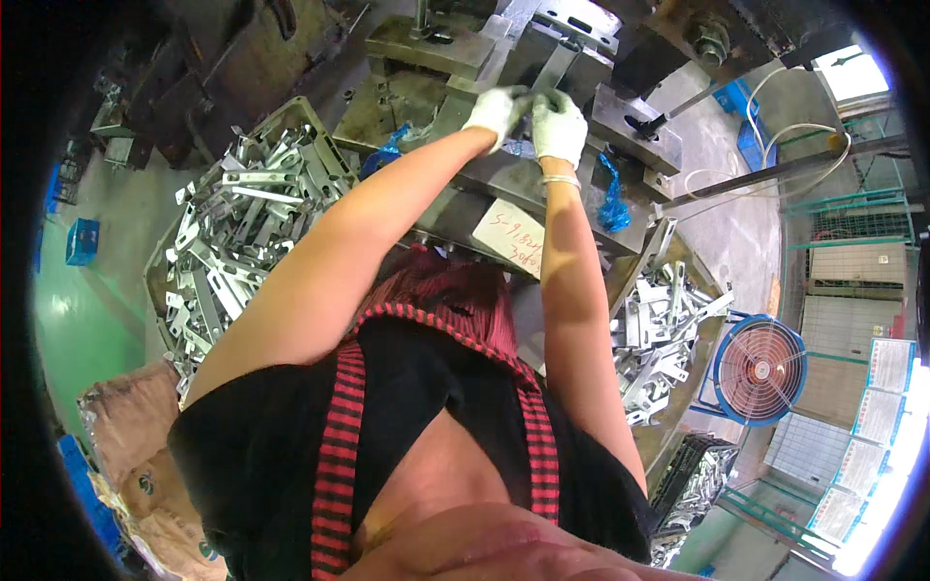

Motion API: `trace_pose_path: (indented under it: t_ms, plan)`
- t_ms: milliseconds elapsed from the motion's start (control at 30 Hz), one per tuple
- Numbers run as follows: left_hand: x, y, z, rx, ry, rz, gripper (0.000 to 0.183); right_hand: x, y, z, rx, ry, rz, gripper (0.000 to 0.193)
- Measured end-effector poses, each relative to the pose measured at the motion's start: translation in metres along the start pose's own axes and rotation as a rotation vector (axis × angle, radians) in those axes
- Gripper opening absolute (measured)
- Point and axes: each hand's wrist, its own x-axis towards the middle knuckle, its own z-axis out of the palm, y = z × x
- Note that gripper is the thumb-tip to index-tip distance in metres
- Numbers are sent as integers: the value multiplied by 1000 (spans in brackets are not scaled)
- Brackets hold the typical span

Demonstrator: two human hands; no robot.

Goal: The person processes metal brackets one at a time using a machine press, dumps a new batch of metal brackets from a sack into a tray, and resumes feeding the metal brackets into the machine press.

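Both my hands are in white gloves with darkened fingertips, close together at the front of a metal press die. A narrow metal strip lies in the die, pointing away from me. My left hand has its fingers closed at the strip's near end. My right hand is beside it, fingers curled down onto the same end. The fingertips partly hide the contact. Beyond the strip is a shiny slotted metal plate.
A bin heaped with metal brackets stands left; more brackets lie right. A marked card and blue plastic are on the press front. Clamp blocks flank the die. A blue-rimmed fan stands right.
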Motion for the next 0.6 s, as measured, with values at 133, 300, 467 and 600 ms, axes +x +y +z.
trace_pose_path:
  t_ms: [133,300,467,600]
  plan:
    - [-51,13,-68,62,-237,3,39,12,8,2,-106,-144,-87,28]
    - [-79,2,-223,839,-447,-271,29,29,35,5,-269,-130,-180,40]
    - [-138,-90,-321,1361,-595,-485,30,28,43,7,-136,-127,-29,36]
    - [-172,-135,-315,1113,-276,-226,32,27,30,1,-290,-280,-52,35]
